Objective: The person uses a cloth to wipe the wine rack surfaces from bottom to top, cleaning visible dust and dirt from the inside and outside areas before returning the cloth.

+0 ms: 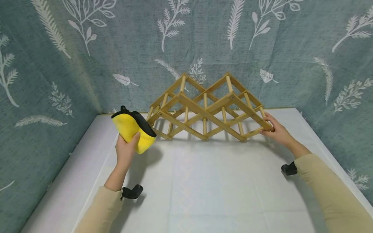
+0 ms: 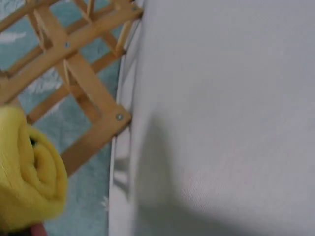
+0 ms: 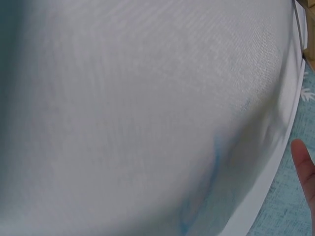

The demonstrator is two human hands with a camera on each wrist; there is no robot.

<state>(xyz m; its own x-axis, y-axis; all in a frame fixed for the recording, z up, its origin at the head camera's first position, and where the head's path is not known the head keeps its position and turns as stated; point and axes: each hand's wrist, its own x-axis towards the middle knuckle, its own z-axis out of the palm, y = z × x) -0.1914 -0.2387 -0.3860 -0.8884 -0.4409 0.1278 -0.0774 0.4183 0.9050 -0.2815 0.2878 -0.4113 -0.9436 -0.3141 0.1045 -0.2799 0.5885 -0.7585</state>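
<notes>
My left hand (image 1: 125, 152) grips a rolled yellow-and-black plush cloth (image 1: 128, 126) with a small black loop at its top. In the left wrist view the yellow roll (image 2: 29, 172) shows its coiled end, close beside the rack's lattice. A folding wooden wine rack (image 1: 205, 115), made of crossed slats and round dowels, stands spread out in zigzag at the back of the table. My right hand (image 1: 279, 132) holds the rack's right end, fingers over the corner and thumb below. In the right wrist view only one digit (image 3: 304, 172) shows, with a bit of the rack at the top corner.
A white cloth covers the table (image 1: 215, 181). Grey-green fabric (image 1: 204, 38) with white leaf prints hangs behind it and along both sides. Black wrist devices sit near the left (image 1: 132, 192) and right (image 1: 289, 169) sleeves.
</notes>
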